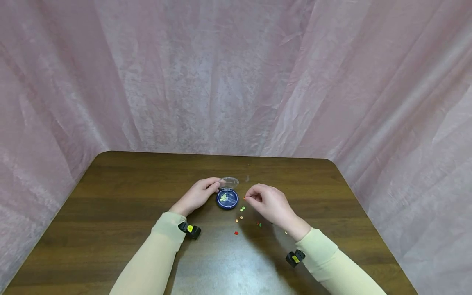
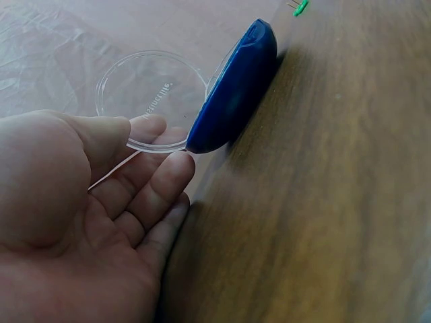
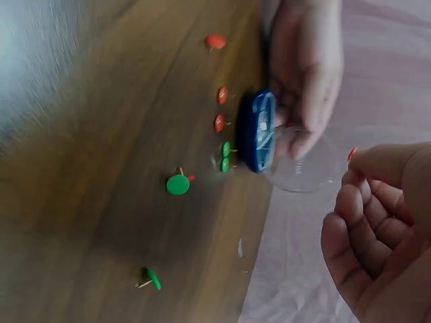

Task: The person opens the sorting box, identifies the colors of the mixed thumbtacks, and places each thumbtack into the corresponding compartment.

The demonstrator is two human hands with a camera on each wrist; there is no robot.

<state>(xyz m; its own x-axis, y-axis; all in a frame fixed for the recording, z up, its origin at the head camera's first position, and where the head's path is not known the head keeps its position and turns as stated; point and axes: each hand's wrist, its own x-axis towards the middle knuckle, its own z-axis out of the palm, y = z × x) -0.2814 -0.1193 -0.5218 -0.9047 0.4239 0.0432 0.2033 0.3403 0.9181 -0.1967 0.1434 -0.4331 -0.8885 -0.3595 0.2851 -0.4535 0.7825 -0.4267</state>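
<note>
A round blue case (image 1: pixel 227 207) stands on the table with its clear lid (image 1: pixel 229 182) raised. Inside are divided compartments, and small pale tacks (image 1: pixel 223 197) lie in the left one. My left hand (image 1: pixel 199 194) pinches the lid's edge between thumb and fingers, as the left wrist view shows beside the blue base (image 2: pixel 232 94). To the right of the case, my right hand (image 1: pixel 271 205) is raised over the table. Between its thumb and forefinger it pinches a red thumbtack (image 3: pixel 352 154); the tack's pin is hidden by the fingers.
Several loose thumbtacks are scattered in front and to the right of the case, among them a red tack (image 3: pixel 215 42) and a green tack (image 3: pixel 178 185). Another green tack (image 3: pixel 153 278) lies farther off. A pink curtain (image 1: pixel 221 82) hangs behind the wooden table (image 1: pixel 129 184).
</note>
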